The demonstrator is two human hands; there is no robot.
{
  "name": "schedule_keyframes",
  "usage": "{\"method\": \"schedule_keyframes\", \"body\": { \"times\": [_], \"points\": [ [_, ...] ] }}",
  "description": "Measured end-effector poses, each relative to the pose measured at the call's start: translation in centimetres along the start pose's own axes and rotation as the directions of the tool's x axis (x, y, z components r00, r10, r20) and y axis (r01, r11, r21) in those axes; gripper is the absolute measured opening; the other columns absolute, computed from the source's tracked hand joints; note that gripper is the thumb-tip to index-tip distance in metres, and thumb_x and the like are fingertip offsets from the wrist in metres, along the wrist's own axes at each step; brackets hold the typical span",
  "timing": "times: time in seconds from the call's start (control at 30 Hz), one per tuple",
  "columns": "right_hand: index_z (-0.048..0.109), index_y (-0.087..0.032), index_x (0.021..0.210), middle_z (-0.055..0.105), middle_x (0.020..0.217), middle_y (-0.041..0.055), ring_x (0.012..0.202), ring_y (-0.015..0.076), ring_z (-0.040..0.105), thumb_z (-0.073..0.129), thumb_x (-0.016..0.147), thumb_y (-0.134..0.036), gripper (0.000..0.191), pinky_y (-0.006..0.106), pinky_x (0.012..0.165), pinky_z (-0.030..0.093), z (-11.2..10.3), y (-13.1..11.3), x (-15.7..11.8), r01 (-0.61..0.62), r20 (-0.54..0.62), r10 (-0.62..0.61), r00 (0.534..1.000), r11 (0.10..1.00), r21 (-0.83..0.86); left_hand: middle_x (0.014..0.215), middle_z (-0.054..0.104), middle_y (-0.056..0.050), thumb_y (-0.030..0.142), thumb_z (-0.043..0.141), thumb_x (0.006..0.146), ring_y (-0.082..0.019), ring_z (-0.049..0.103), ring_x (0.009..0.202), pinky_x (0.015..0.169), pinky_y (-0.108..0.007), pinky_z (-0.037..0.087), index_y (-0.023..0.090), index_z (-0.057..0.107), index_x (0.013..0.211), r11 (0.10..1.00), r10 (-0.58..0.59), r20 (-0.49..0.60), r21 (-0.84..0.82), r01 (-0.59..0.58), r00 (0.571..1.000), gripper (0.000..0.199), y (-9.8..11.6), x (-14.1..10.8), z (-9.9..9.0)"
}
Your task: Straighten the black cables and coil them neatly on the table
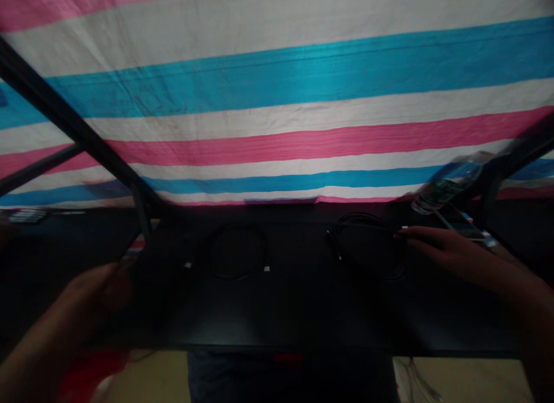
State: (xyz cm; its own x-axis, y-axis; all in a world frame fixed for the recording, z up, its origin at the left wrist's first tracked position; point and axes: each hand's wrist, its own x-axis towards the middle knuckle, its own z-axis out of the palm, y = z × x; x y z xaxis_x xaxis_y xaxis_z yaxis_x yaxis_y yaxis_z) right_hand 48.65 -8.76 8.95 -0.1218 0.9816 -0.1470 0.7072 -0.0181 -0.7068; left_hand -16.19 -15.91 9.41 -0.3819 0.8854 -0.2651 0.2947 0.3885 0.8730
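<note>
Two loops of thin black cable lie on the dark table [294, 322]. The left cable [236, 277] forms a loose ring with a pale end piece at its lower right and another small pale piece to its left. The right cable [363, 216] is coiled in several turns, with small shiny ends on its left side. My right hand [454, 256] reaches in from the right, its fingertips closed on the edge of the right cable near a small white piece. Left of both coils, my left hand [97, 290] hovers above the table, its fingers curled but smeared by motion and shadow.
A clear plastic bottle [450, 183] leans at the back right, beside a flat phone-like object [465, 221]. Dark metal bars [82, 137] slant up on the left. Behind the table hangs a striped tarp [277, 79]. Some pale items [28, 216] lie far left.
</note>
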Motion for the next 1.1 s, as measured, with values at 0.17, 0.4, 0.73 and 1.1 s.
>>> {"method": "schedule_keyframes", "body": {
  "times": [0.17,0.4,0.73,1.1],
  "points": [
    [0.071,-0.02,0.093,0.064,0.079,0.0048,0.077,0.0217,0.057,0.066,0.087,-0.056,0.037,0.033,0.07,0.046,6.4,-2.2,0.2,0.076,-0.172,-0.02,0.985,0.943,0.324,0.051,0.035,0.006,0.059,0.081,0.067,-0.008,0.029,0.046,0.046,-0.025,0.027,0.02,0.055,0.063,0.867,0.064,0.172,-0.497,0.03,0.983,0.047,0.8,-2.0,8.3],
    [0.071,-0.022,0.083,0.052,0.06,-0.0042,0.052,0.0099,0.047,0.078,0.08,-0.047,0.026,0.023,0.052,0.036,18.4,-6.7,-1.0,0.046,-0.044,-0.014,0.999,0.44,0.897,0.059,0.044,0.005,0.05,0.067,0.09,-0.008,0.04,0.054,0.05,-0.021,0.033,0.018,0.065,0.086,0.742,0.224,0.098,-0.662,-0.105,0.97,0.032,-0.3,-7.5,23.2],
    [0.082,-0.031,0.089,0.07,0.089,0.002,0.077,0.0152,0.066,0.08,0.082,-0.031,0.007,0.029,0.072,0.052,24.0,-9.6,-2.6,0.141,-0.09,-0.244,0.966,0.204,0.969,0.09,0.072,-0.007,0.056,0.068,0.085,-0.021,0.069,0.087,0.071,-0.03,0.055,0.019,0.062,0.084,0.492,-0.031,0.047,-0.869,0.056,0.998,0.038,3.1,-9.6,28.3],
    [0.069,-0.028,0.13,0.066,0.101,0.0081,0.085,0.0207,0.062,0.07,0.082,-0.061,0.058,0.038,0.077,0.051,28.7,-7.4,-6.7,0.003,0.048,-0.162,0.986,0.303,0.953,0.045,0.025,0.013,0.047,0.077,0.08,-0.005,0.009,0.039,0.035,-0.015,0.02,0.022,0.055,0.078,0.434,0.049,0.525,-0.777,0.455,0.85,0.032,5.6,-7.0,22.9]
  ]
}}
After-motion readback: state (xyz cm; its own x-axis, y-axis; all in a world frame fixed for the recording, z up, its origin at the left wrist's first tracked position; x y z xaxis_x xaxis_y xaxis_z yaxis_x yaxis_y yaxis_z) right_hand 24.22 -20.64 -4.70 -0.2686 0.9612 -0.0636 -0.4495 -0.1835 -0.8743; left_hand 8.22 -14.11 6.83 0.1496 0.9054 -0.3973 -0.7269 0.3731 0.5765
